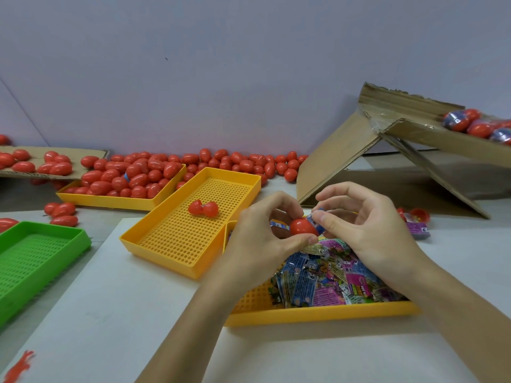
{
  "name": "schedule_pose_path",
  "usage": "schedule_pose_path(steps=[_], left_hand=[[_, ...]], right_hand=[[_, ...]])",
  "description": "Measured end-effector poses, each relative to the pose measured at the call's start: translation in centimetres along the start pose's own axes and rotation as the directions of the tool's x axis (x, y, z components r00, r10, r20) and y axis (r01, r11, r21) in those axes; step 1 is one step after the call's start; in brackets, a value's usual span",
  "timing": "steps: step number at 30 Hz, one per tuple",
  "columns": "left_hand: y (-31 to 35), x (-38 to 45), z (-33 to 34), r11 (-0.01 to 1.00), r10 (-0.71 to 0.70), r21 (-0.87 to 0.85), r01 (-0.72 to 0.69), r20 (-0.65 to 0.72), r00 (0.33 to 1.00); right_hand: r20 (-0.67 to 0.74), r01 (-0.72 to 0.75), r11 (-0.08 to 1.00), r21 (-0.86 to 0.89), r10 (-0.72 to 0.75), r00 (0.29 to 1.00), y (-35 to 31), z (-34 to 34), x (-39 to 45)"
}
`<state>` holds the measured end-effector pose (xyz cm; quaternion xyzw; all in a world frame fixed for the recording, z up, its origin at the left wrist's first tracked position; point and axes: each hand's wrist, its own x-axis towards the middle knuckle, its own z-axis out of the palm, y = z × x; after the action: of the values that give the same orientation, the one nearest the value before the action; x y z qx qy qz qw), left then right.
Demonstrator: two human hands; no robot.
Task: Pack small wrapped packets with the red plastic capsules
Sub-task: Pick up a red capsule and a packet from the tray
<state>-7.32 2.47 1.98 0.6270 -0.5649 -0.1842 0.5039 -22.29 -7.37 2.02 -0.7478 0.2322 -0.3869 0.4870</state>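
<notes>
1. Fingers (279, 205) of the left hand (260, 241) curl round a red capsule half (302, 226), with the thumb under it and the fingertips over its top.
2. Fingers (329, 219) of the right hand (370, 230) pinch a blue wrapped packet (318, 221) and hold it against the open end of that capsule half.
3. Both hands hover above the near yellow tray (318, 313), which holds a heap of blue, pink and purple packets (326, 275).
4. Left of the hands lies a second yellow tray (132, 239) with an opened, hinged red capsule (203, 209) on its perforated floor.
5. Farther left, a third yellow tray (110, 201) is piled with closed red capsules (132, 175), and more of them are strewn along the far wall on the desk (96, 313).
6. A green tray (55, 230) sits at the near left edge.
7. At far right, a tilted cardboard box (414, 131) holds capsules that show blue packets inside.
8. Just right of the right hand, a purple packet (419, 230) lies on the desk beside another open capsule.
</notes>
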Motion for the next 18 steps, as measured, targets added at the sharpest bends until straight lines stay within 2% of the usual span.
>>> schedule_pose_path(steps=[8,18], left_hand=[[-0.15,-0.04,0.08,0.999,0.03,0.032,-0.03,0.0,1.0],[0.05,-0.05,0.51,0.997,0.018,-0.077,-0.016,0.017,1.0]], right_hand=[[0.017,0.014,1.0,-0.026,-0.013,1.0,0.18,0.11,-0.04],[0.022,0.034,0.999,-0.014,-0.033,0.999,0.09,0.23,-0.14]])
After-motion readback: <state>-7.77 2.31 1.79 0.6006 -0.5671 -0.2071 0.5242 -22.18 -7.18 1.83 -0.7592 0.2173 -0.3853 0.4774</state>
